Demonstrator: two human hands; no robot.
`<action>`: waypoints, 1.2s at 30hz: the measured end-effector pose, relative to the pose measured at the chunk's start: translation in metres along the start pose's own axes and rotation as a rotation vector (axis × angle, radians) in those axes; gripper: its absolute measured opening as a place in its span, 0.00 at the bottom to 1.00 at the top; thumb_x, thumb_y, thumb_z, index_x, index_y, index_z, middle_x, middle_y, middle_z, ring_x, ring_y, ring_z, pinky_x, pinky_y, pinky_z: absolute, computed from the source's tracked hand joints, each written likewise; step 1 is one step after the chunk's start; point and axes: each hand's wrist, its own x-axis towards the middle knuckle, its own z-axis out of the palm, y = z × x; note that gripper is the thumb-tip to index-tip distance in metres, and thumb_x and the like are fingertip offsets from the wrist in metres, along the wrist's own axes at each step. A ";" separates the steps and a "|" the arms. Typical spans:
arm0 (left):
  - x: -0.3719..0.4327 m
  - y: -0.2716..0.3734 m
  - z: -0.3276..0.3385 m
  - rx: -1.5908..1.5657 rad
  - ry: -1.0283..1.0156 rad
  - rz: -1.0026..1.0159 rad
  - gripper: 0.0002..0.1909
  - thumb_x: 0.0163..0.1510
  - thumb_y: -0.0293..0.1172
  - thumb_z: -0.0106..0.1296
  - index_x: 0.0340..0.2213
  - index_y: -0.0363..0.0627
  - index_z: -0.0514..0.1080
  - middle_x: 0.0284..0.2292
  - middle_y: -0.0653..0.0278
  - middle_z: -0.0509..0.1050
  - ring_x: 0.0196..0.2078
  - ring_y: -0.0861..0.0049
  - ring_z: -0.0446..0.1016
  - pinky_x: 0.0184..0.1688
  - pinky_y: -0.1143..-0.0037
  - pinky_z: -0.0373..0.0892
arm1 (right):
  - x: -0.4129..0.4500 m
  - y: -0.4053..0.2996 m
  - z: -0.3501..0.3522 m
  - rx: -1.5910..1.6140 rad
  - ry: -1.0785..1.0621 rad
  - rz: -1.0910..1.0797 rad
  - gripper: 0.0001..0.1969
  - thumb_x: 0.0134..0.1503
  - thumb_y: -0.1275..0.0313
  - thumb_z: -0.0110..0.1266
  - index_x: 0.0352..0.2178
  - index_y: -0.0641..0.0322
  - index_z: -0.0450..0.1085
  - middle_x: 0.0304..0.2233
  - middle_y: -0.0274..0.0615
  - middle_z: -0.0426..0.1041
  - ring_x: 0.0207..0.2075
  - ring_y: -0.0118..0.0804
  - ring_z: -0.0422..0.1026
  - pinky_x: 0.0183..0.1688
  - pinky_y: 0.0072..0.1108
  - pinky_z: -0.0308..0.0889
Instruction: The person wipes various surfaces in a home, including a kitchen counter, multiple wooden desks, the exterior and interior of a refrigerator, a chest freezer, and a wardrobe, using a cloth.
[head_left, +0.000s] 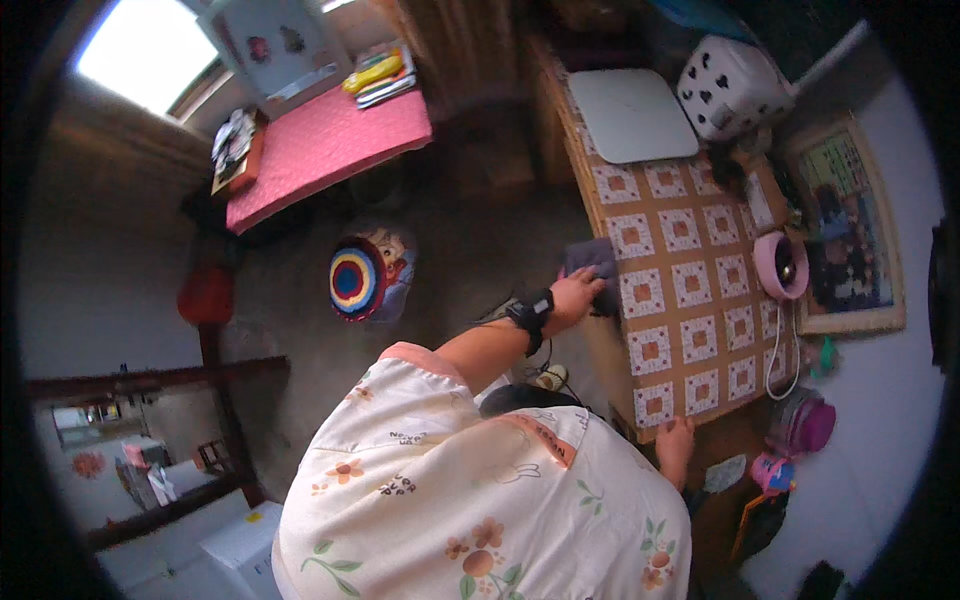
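A dark purple-grey cloth (592, 262) lies against the long edge of a table (667, 262) with a brown and white patterned cover. My left hand (577, 296), with a black band on its wrist, is on this cloth, its fingers bent over it. At the table's near corner, my right hand (676, 442) touches the edge; its palm side is hidden, and whether it grips the edge is unclear. Part of the cloth is hidden by my left hand.
A white board (634, 116), a white box with dark shapes (727, 88), a pink round container (781, 265) and a leaning framed picture (851, 225) are on the table's far side. A stool with a striped round cover (352, 283) and a pink-covered table (330, 154) stand left.
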 end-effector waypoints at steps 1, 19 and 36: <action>0.004 -0.006 -0.016 -0.067 -0.139 -0.158 0.16 0.49 0.24 0.48 0.42 0.45 0.70 0.51 0.47 0.68 0.56 0.55 0.65 0.55 0.58 0.64 | -0.003 0.006 0.004 -0.018 0.008 0.049 0.23 0.53 0.65 0.51 0.48 0.68 0.66 0.55 0.63 0.61 0.55 0.61 0.62 0.56 0.40 0.60; -0.135 -0.361 -0.327 -0.017 0.816 -1.074 0.15 0.55 0.35 0.49 0.44 0.46 0.67 0.38 0.46 0.75 0.42 0.46 0.73 0.44 0.55 0.68 | 0.015 -0.025 0.046 -0.148 0.227 -0.050 0.14 0.46 0.70 0.55 0.32 0.72 0.71 0.26 0.59 0.72 0.33 0.62 0.70 0.41 0.41 0.67; -0.111 -0.576 -0.398 0.263 0.775 -0.949 0.16 0.50 0.29 0.56 0.40 0.45 0.65 0.39 0.52 0.67 0.39 0.50 0.72 0.36 0.58 0.72 | 0.122 -0.636 0.083 -0.032 0.033 -0.915 0.15 0.50 0.73 0.55 0.40 0.66 0.69 0.39 0.54 0.69 0.43 0.53 0.69 0.47 0.33 0.66</action>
